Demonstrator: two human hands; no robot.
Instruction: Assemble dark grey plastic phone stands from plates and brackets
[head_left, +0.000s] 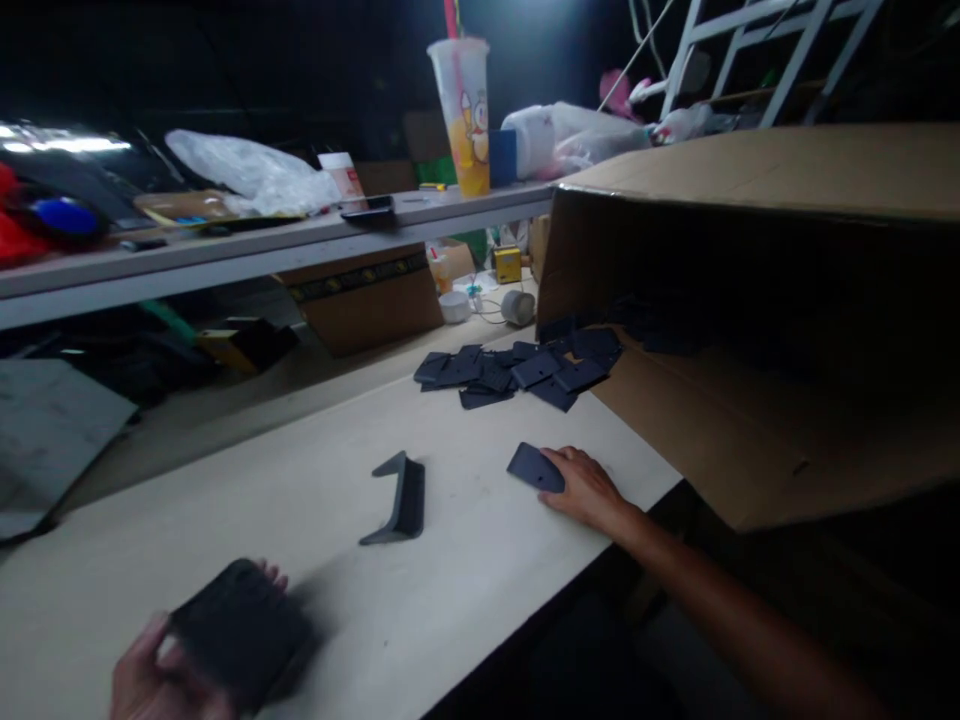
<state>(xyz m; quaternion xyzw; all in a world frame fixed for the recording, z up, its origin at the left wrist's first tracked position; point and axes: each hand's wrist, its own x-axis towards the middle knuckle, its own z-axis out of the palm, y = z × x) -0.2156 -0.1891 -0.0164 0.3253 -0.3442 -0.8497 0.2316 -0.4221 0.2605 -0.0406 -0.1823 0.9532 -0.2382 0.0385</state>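
Observation:
My left hand (161,675) at the bottom left grips a stack of dark flat plastic pieces (240,632), slightly blurred. My right hand (585,490) rests on the pale table (300,520) with its fingers on a single dark flat piece (532,467). Between the hands stands a dark folded bracket-shaped piece (401,500). A pile of several dark flat pieces (525,372) spills from the mouth of a large cardboard box (750,300) lying on its side at the right.
A shelf (262,245) crosses the back with a tall plastic cup (461,110), a phone (367,210), plastic bags and clutter. A smaller cardboard box (367,295), a yellow object and a grey roll sit beneath it. A grey sheet (45,430) lies at left.

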